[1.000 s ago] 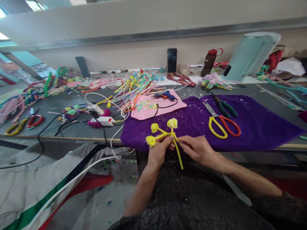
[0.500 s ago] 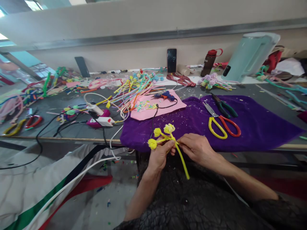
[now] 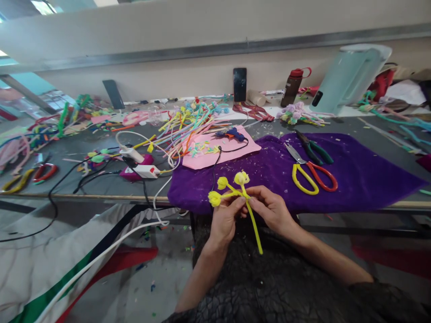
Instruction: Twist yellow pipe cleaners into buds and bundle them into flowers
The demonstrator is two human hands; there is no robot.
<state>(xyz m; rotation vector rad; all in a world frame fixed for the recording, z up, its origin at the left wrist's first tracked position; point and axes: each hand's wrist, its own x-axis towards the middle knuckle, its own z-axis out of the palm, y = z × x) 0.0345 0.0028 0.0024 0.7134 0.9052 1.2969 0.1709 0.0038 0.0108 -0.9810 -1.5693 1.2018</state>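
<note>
Yellow sprig (image 3: 244, 193), pinched at its stem junction by left hand (image 3: 224, 220) and right hand (image 3: 274, 211), seems light, bendable, best held there.

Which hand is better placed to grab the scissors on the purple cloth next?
Probably the right hand: the scissors lie on its side, and the left hand also grips the yellow flowers.

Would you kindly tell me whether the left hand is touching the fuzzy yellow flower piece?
Touching: the head view shows the left hand holding the fuzzy yellow flower piece, its thumb against the joined stems.
</note>
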